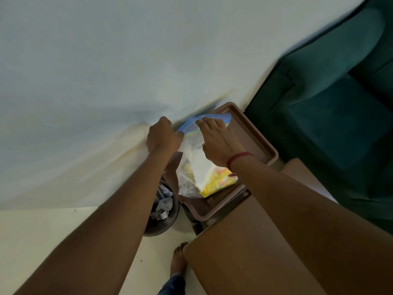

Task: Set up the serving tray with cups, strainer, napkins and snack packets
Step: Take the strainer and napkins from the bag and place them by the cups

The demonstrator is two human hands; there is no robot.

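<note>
A clear zip bag with a blue seal strip hangs upright above the brown serving tray. Inside it I see white napkins and a yellow snack packet. My left hand pinches the left end of the blue seal. My right hand, with a red thread on the wrist, grips the seal further right. The bag's bottom rests on or just above the tray; I cannot tell which. Cups and strainer are not visible.
The tray lies on a brown wooden table against a pale wall. A dark waste bin with crumpled paper stands on the floor to the left. A green sofa fills the right side. A bare foot shows below.
</note>
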